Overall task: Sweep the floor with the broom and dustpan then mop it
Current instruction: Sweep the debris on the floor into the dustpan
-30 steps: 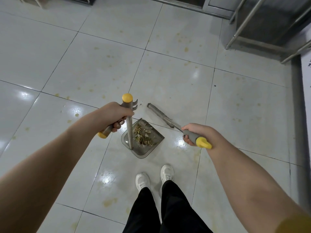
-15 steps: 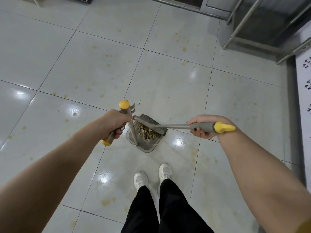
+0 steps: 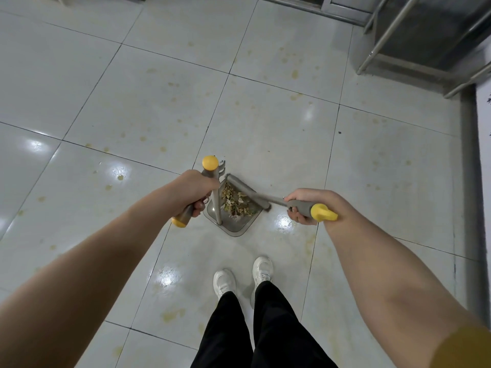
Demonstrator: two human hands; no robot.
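Broom head (image 3: pixel 248 192) has swung against the open side of the dustpan (image 3: pixel 233 225), which rests on the floor (image 3: pixel 159 102) holding debris (image 3: pixel 236 201). Left hand (image 3: pixel 195 191) fingers clamp the dustpan handle (image 3: pixel 217 205); right hand (image 3: pixel 305 197) fingers clamp the broom grip (image 3: pixel 303 207)

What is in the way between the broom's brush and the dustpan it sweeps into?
Nothing visible. The broom head lies right across the open mouth of the dustpan, with the litter piled inside. The dustpan's upright pole stands at the pan's left side, beside the sweeping path, not across it.
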